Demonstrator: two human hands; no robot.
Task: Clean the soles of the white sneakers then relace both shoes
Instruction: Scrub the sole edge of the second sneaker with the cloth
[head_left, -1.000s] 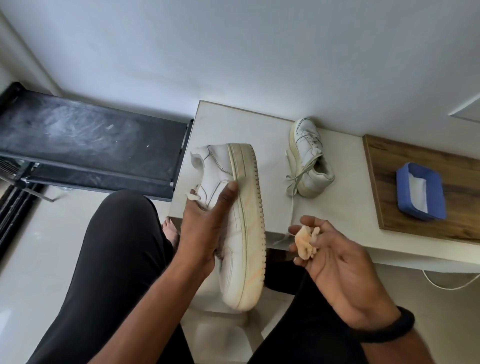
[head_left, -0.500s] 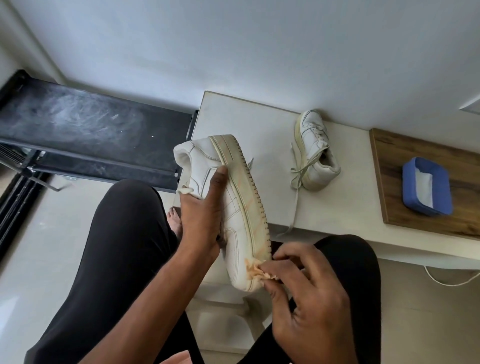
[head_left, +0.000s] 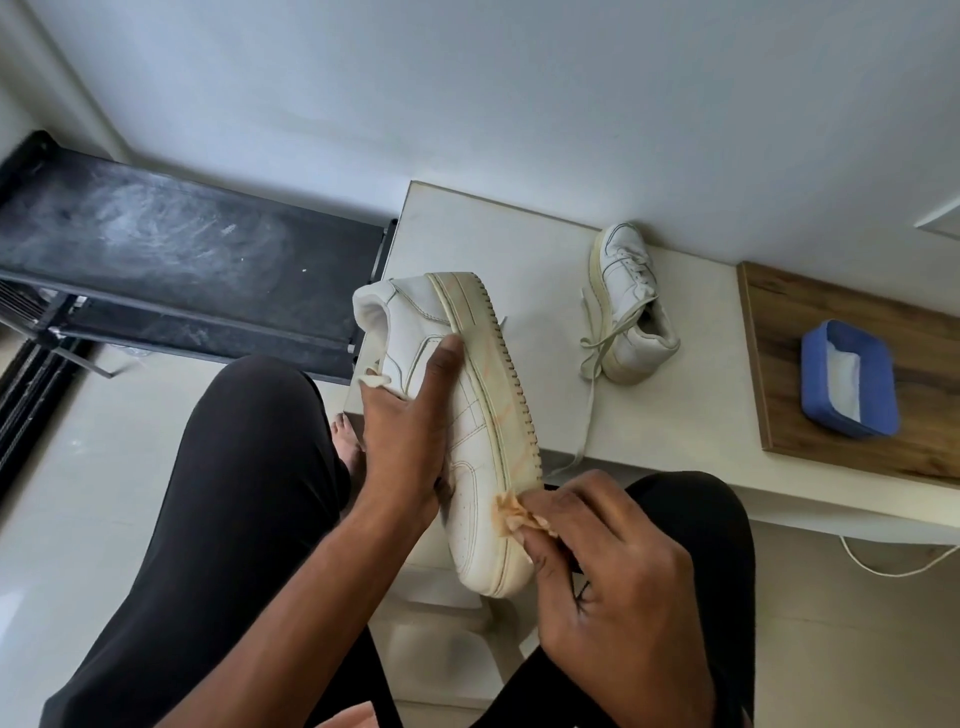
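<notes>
Head view: the left hand (head_left: 410, 441) grips a white sneaker (head_left: 470, 415) by its side, thumb pressed on the upper and fingers curled behind. The shoe is held on edge above the lap, heel toward 11 o'clock, toe toward 5 o'clock, with the yellowed sole rim facing right. The right hand (head_left: 618, 587) pinches a small peach-stained cloth (head_left: 511, 512) between thumb and fingertips and presses it against the sole rim near the toe. Any brand mark on either shoe is too blurred to read.

The second sneaker (head_left: 631, 312) lies on its side on the pale counter (head_left: 467, 234) at 2 o'clock from the held one, well apart, its lace (head_left: 589, 410) trailing over the counter edge. At 3 o'clock a blue tray (head_left: 810, 374) sits on a wooden board (head_left: 831, 306). A black rack (head_left: 182, 244) stands at 9 o'clock.

A second ago the right hand held the cloth palm-up, clear of the shoe. Half a second ago the cloth touched the toe tip. Now it sits slightly farther up the rim, with the left hand's grip unchanged.
</notes>
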